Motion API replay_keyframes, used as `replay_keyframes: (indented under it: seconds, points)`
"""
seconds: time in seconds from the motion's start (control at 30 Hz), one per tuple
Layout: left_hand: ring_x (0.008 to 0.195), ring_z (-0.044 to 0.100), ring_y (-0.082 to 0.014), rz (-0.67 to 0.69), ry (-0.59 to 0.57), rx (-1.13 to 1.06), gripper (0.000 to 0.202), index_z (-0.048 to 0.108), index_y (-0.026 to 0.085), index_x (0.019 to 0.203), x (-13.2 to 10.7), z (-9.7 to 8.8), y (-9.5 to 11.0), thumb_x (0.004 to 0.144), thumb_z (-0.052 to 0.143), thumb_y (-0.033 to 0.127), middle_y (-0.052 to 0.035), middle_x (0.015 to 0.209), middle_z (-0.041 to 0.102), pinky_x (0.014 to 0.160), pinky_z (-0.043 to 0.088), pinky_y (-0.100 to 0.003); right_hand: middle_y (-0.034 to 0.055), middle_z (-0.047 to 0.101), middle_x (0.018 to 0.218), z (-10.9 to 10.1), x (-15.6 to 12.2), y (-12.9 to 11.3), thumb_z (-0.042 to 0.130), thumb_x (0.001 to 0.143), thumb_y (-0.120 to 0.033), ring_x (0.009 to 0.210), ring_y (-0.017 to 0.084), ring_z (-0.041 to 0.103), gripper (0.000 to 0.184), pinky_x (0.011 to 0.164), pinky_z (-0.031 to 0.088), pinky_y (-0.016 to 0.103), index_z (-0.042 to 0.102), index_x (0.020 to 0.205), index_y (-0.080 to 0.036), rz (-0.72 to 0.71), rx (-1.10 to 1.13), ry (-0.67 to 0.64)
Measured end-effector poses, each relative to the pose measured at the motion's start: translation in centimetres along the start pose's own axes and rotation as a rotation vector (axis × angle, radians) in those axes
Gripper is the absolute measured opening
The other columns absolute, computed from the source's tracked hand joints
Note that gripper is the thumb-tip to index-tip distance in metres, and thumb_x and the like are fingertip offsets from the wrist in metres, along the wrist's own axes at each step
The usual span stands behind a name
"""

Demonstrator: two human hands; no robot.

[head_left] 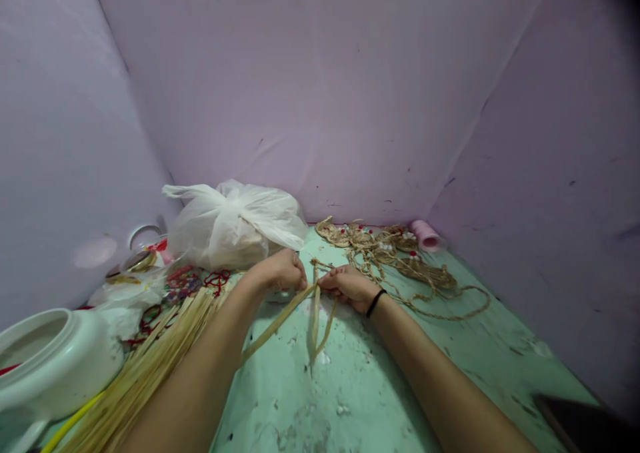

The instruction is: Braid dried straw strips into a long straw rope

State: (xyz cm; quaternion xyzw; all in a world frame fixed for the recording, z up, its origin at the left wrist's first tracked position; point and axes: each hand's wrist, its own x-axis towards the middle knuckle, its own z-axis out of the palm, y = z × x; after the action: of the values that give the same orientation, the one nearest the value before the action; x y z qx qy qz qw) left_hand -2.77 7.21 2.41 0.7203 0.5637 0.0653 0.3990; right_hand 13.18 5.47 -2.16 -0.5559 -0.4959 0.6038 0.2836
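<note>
Flat tan straw strips point(280, 321) run between my two hands and hang down over the green table top. My left hand point(286, 271) is closed, its fingers pressed together at a strip that slants down to the lower left. Opposite it, my right hand point(349, 285), with a black band at the wrist, pinches the strips where they meet. A short braided end point(316, 264) shows just above the fingers. To the right lie braided straw cords point(465, 314) and coiled braided pieces point(360, 238) with small red and white decorations.
A tied white plastic bag point(240, 223) sits against the back wall. Loose straw strips point(160, 346) lie at the left, beside a white plastic pot point(75, 366) and red cords point(216, 281). A pink thread cone point(425, 235) lies in the back right corner. A dark flat object point(580, 416) is at lower right.
</note>
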Motion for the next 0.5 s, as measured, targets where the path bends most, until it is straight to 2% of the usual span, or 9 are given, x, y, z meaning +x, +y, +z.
replay_keyframes:
  seconds: [0.1,0.23,0.37,0.5]
  points:
    - [0.037,0.033,-0.0064,0.016,0.031,-0.018,0.008,0.061,0.012,0.056,1.0,1.4,-0.3,0.052,0.055,0.013,0.0041,0.038,0.041,0.038,0.025,-0.018,-0.0079,0.030,0.033,0.0,-0.1,-0.1,0.052,0.058,-0.014,0.031,0.002,0.020,0.011,0.033,0.010,0.018,0.045,0.050,-0.013,-0.007,0.024,-0.016]
    - [0.035,0.032,-0.0058,-0.007,0.088,-0.110,0.005,0.059,0.012,0.056,1.9,2.2,-0.9,0.053,0.056,0.014,0.0046,0.037,0.039,0.036,0.024,-0.018,-0.0082,0.030,0.033,-0.1,0.0,-0.1,0.053,0.058,-0.014,0.031,0.002,0.020,0.013,0.033,0.011,0.018,0.044,0.048,-0.014,-0.013,0.003,-0.013]
    - [0.034,0.034,-0.0066,-0.067,0.050,-0.219,0.005,0.058,0.012,0.057,2.1,2.4,-1.2,0.055,0.057,0.016,0.0042,0.036,0.040,0.035,0.024,-0.018,-0.0079,0.031,0.034,-0.1,0.0,-0.1,0.052,0.059,-0.013,0.031,0.002,0.021,0.012,0.034,0.012,0.018,0.045,0.049,-0.014,-0.015,-0.002,-0.013]
    - [0.032,0.031,-0.0066,-0.087,0.036,-0.254,0.005,0.054,0.014,0.053,1.8,2.6,-0.9,0.053,0.057,0.018,0.0049,0.034,0.037,0.033,0.020,-0.019,-0.0082,0.030,0.034,-0.1,-0.1,-0.1,0.053,0.058,-0.014,0.032,0.002,0.020,0.014,0.034,0.011,0.018,0.043,0.048,-0.014,-0.018,-0.012,-0.012]
